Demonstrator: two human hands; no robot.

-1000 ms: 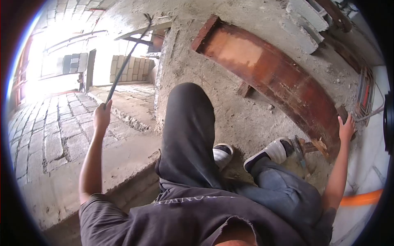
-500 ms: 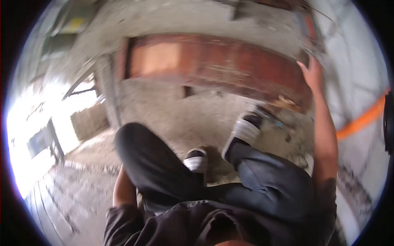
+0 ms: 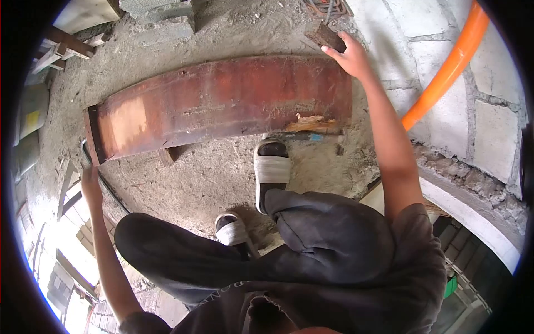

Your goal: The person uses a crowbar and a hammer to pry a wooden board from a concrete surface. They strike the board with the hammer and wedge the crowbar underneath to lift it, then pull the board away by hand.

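A long reddish board [image 3: 222, 94] with a worn pale patch lies across the dirt ground in front of my feet. My right hand [image 3: 349, 54], at the top beyond the board's right end, grips a small dark block [image 3: 324, 36] between thumb and fingers. At the board's left end my left hand [image 3: 92, 181] is beside the dark end piece [image 3: 92, 133]; its fingers are hard to make out. A tool with a blue mark [image 3: 315, 137] lies along the board's near edge, by splintered wood.
An orange pipe [image 3: 450, 69] runs along the block wall [image 3: 439, 94] at the right. Concrete blocks [image 3: 161, 16] lie at the top left, near some timber [image 3: 69, 42]. A thin black hose [image 3: 111, 189] curves along the ground on the left.
My left hand has come into view and reached the board's left end. The dark block now shows clearly in my right hand. The view has shifted, with the board further left.
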